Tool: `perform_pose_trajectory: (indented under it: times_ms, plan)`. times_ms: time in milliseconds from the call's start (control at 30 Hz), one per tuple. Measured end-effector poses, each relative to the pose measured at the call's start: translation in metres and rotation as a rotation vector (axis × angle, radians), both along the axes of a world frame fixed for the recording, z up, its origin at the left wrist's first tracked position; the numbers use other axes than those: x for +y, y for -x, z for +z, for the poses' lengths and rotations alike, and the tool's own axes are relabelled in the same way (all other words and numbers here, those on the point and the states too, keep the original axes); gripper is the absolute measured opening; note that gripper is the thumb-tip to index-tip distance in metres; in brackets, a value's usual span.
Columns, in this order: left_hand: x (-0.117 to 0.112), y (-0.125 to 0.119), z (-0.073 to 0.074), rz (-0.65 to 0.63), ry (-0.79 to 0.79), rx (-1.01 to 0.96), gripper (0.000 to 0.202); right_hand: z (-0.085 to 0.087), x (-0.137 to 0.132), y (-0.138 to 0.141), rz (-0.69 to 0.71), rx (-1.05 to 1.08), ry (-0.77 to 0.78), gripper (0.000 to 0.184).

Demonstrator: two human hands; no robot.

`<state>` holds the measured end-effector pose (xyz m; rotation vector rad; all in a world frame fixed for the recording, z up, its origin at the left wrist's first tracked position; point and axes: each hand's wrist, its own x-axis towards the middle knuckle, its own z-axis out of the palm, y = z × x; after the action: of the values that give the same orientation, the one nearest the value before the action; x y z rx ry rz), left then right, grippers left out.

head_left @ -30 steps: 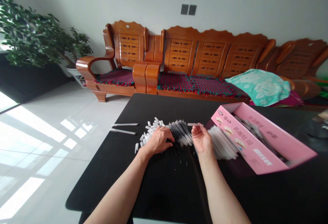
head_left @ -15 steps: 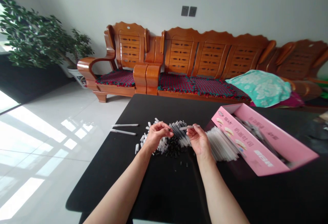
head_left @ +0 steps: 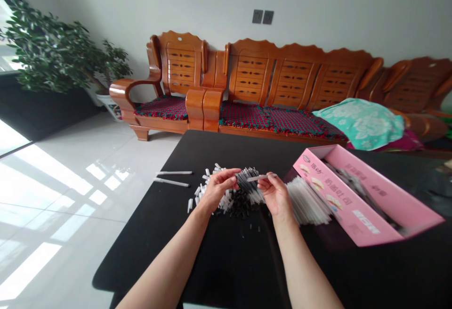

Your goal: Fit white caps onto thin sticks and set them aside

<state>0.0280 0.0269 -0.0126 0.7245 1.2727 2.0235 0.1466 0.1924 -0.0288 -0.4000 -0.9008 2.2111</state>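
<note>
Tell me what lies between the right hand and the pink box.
In the head view, a heap of long white sticks lies between the right hand and the pink box, on the black table.

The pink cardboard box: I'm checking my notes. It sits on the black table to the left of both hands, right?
Not quite. The head view shows the pink cardboard box on the black table to the right of both the left hand and the right hand, not to their left.
</note>
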Motion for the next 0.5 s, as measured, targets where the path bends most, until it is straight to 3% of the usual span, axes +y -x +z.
perform_pose_trajectory:
  times_ms: [500]
  plan:
    - [0.0023,-0.0046,0.0039,-0.057,0.012,0.005,0.030,0.0068,-0.0042,-0.0001,0.007,-0.034,-0.087,0.021]
